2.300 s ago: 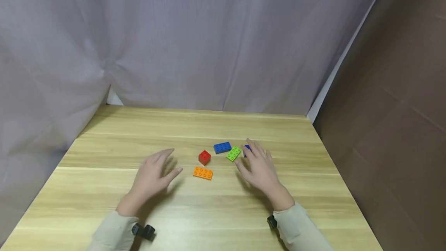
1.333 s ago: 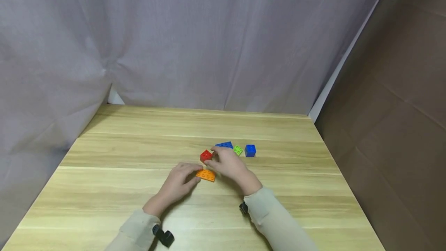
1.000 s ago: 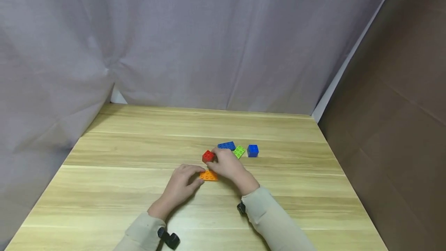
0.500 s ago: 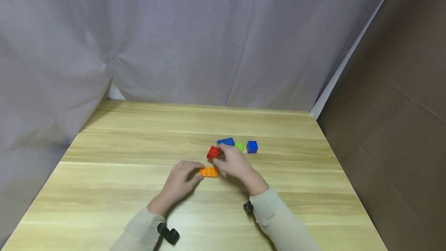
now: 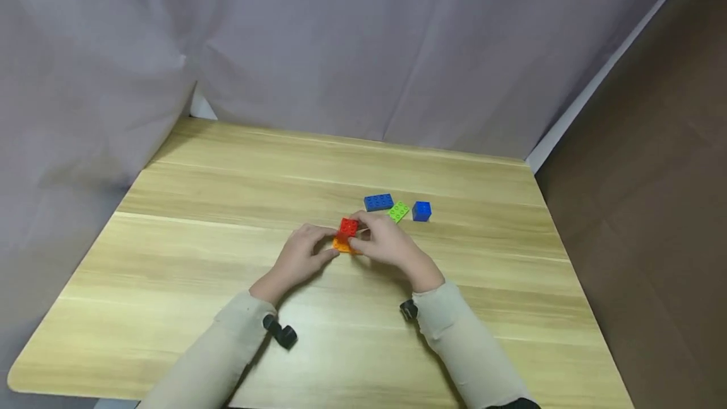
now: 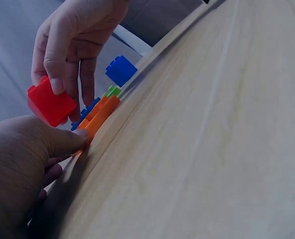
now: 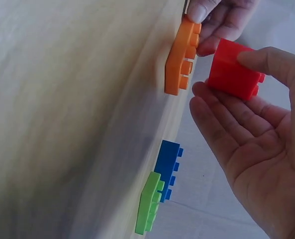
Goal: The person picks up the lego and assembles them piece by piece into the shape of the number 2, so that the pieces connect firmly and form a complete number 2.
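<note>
While left hand (image 5: 301, 251) pinches one end of orange brick (image 7: 179, 64) flat on desk (image 5: 199, 257), likely to steady it with most studs exposed, right hand (image 5: 389, 242) grips red brick (image 7: 232, 72) by sides, thumb against fingers, just above orange one, apart; I judge side grip leaves underside free. Beyond right hand I see green brick (image 5: 399, 211) between long blue brick (image 5: 378, 202) and blue cube (image 5: 421, 211), probably out of hands' way; cannot tell whether green touches long blue.

Resembles a small recording booth; cannot be identified more exactly. Is screened at back and left by grey cloth (image 5: 318, 49), at right by a brown sheet (image 5: 642, 207). Is furnished with a wood-grain table (image 5: 346, 320). Includes two black wrist cameras (image 5: 288, 337), consistent with recording.
</note>
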`<state>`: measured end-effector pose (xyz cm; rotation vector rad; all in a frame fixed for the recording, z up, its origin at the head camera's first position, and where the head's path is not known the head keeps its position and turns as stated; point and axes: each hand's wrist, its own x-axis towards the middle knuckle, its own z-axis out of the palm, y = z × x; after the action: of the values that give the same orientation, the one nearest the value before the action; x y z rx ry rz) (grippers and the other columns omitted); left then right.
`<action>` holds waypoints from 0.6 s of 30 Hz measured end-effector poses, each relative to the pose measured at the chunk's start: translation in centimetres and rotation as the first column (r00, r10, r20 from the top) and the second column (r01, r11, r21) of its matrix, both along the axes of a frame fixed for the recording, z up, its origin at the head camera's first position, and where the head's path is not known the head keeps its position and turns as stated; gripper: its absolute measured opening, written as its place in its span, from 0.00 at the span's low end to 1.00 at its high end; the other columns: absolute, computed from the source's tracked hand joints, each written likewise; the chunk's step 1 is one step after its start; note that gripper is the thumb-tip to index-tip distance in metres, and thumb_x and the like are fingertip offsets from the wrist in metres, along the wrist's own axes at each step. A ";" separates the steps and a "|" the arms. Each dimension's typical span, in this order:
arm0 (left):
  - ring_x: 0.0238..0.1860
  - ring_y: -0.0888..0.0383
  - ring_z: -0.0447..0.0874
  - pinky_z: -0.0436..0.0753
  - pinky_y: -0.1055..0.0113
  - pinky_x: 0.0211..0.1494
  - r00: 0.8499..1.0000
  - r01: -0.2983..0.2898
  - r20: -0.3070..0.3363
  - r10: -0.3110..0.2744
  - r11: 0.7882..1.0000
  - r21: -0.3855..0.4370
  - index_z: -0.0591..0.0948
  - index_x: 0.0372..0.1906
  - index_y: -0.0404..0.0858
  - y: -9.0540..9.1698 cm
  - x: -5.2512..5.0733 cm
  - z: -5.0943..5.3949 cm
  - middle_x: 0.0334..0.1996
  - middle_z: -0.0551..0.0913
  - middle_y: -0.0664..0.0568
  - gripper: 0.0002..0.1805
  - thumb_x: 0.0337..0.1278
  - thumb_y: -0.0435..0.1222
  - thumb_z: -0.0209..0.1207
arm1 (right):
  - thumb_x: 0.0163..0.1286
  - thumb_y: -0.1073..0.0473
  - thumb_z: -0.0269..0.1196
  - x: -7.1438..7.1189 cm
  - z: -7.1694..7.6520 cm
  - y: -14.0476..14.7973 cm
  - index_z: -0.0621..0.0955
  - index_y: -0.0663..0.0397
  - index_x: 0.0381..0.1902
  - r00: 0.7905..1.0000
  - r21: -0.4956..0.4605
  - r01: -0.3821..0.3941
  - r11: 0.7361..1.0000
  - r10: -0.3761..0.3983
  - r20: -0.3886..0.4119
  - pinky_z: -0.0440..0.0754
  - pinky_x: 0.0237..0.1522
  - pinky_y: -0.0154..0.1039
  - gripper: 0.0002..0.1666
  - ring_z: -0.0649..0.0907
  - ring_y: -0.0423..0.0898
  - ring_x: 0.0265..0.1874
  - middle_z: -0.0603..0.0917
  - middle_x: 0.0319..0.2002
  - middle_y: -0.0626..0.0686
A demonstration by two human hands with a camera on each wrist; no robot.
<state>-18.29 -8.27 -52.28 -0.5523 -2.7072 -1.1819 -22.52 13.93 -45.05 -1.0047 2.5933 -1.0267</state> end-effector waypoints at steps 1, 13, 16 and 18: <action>0.56 0.55 0.77 0.74 0.53 0.63 1.000 0.004 0.001 -0.004 1.000 -0.001 0.83 0.59 0.46 0.0 -0.1 0.1 0.55 0.84 0.55 0.23 0.60 0.46 0.69 | 0.68 0.59 0.66 0.0 0.0 0.1 0.79 0.57 0.55 1.000 0.005 -0.003 1.000 0.003 0.004 0.86 0.49 0.42 0.19 0.86 0.45 0.46 0.86 0.46 0.49; 0.57 0.56 0.77 0.72 0.54 0.65 0.999 0.011 0.042 -0.012 1.000 0.020 0.75 0.67 0.45 0.9 -0.8 0.8 0.56 0.85 0.59 0.32 0.57 0.46 0.71 | 0.67 0.59 0.68 0.6 0.4 0.7 0.81 0.55 0.53 0.999 0.079 -0.006 0.997 0.009 -0.037 0.84 0.49 0.37 0.17 0.85 0.43 0.45 0.85 0.46 0.48; 0.57 0.55 0.77 0.72 0.53 0.65 0.999 0.012 0.052 -0.014 1.000 0.026 0.76 0.66 0.45 0.9 -0.3 0.6 0.55 0.85 0.58 0.32 0.57 0.46 0.71 | 0.67 0.57 0.68 1.0 0.0 0.5 0.82 0.54 0.52 0.996 0.112 -0.010 0.994 0.019 -0.084 0.83 0.46 0.36 0.17 0.84 0.44 0.41 0.85 0.44 0.47; 0.57 0.55 0.77 0.71 0.52 0.66 0.998 0.014 0.061 -0.016 0.999 0.031 0.77 0.65 0.45 0.9 0.0 0.5 0.55 0.85 0.57 0.31 0.58 0.46 0.71 | 0.67 0.57 0.68 1.3 -0.2 0.4 0.82 0.54 0.52 0.995 0.127 -0.007 0.992 0.020 -0.097 0.82 0.44 0.36 0.17 0.83 0.44 0.39 0.85 0.42 0.46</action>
<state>-18.31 -7.40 -51.77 -0.5424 -2.7345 -1.2623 -21.20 14.36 -45.28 -1.0653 2.6867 -0.8178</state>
